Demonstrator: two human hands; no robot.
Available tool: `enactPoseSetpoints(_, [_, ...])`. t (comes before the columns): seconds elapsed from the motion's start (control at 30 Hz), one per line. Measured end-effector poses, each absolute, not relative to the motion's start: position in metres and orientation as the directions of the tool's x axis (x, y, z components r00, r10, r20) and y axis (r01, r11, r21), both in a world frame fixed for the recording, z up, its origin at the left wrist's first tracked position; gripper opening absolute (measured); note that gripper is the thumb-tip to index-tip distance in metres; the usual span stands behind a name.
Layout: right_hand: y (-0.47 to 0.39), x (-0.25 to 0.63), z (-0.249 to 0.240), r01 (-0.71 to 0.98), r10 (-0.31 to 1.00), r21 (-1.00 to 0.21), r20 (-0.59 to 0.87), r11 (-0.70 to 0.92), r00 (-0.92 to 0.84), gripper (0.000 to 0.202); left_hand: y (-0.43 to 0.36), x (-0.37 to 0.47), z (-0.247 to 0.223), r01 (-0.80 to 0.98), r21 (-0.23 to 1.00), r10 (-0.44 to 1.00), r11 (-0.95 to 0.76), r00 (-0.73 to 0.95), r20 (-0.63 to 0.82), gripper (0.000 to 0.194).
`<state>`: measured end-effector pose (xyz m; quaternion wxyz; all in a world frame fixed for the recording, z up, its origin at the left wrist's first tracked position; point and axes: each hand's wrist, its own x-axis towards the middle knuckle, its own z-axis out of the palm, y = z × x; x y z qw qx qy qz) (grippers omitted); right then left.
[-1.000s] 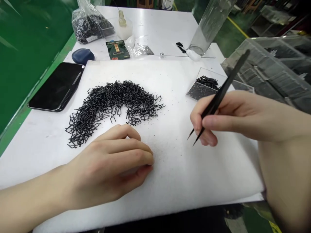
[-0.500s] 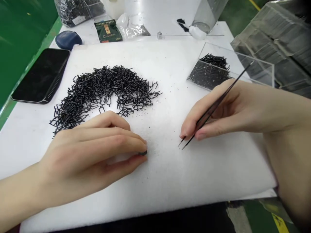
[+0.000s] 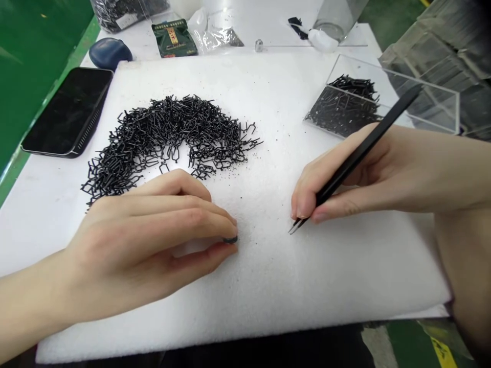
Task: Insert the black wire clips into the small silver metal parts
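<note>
Evidently, the work with the small parts is mid-course. The left hand (image 3: 153, 240) pinches a small dark piece (image 3: 230, 239) between thumb and fingertips, low over the white foam pad (image 3: 268, 286); the fingers hide most of the piece. The right hand (image 3: 345, 179) grips the slim black metal tweezers (image 3: 355, 159) in a pen-like hold, their tips narrowly apart and near the pad, with nothing visible between them. The tips and the pinched piece are apart.

Beyond the left hand, a curved heap of thin, black, forked wire-like parts (image 3: 172, 122) lies loose on the pad, a few strays at its inner edge. Beyond the right hand, a smaller lot of similar black parts (image 3: 355, 87) sits in a clear, rectangular plastic tray (image 3: 457, 112). Much of the material thus appears to remain loose; which lot is already handled cannot be told. Farther out, a black flat phone (image 3: 69, 110) lies left of the heap.

Relative to the frame half a second earlier, the tweezers present their broad side and their tips stand closer together; the left-hand pinch and the heap look unchanged.
</note>
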<state>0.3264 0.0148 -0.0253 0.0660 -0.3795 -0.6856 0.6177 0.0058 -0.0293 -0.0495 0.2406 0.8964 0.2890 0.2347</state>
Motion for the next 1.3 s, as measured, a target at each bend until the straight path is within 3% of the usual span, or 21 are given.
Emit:
enactPoseSetpoints(0.33, [0.0133, 0.3255, -0.0284, 0.430, 0.625, -0.901, -0.372, -0.065, -0.686, 0.008, -0.0301, 0.0066, -0.0476, 0.397, 0.587, 0.633, -0.706, 0.725, 0.271, 0.013])
enactPoseSetpoints(0.5, [0.0163, 0.3261, -0.0279, 0.401, 0.631, -0.916, -0.310, 0.002, -0.711, 0.009, -0.0297, 0.0076, -0.0490, 0.387, 0.585, 0.626, -0.713, 0.726, 0.283, 0.011])
enactPoseSetpoints(0.8, [0.0163, 0.3270, -0.0340, 0.375, 0.765, -0.921, -0.161, 0.111, -0.623, 0.009, -0.0311, 0.0069, -0.0460, 0.402, 0.586, 0.641, -0.704, 0.715, 0.279, 0.010])
enactPoseSetpoints(1.3, [0.0149, 0.3272, -0.0339, 0.439, 0.800, -0.889, -0.166, 0.132, -0.577, 0.009, -0.0286, 0.0084, -0.0490, 0.382, 0.579, 0.623, -0.720, 0.724, 0.296, 0.010])
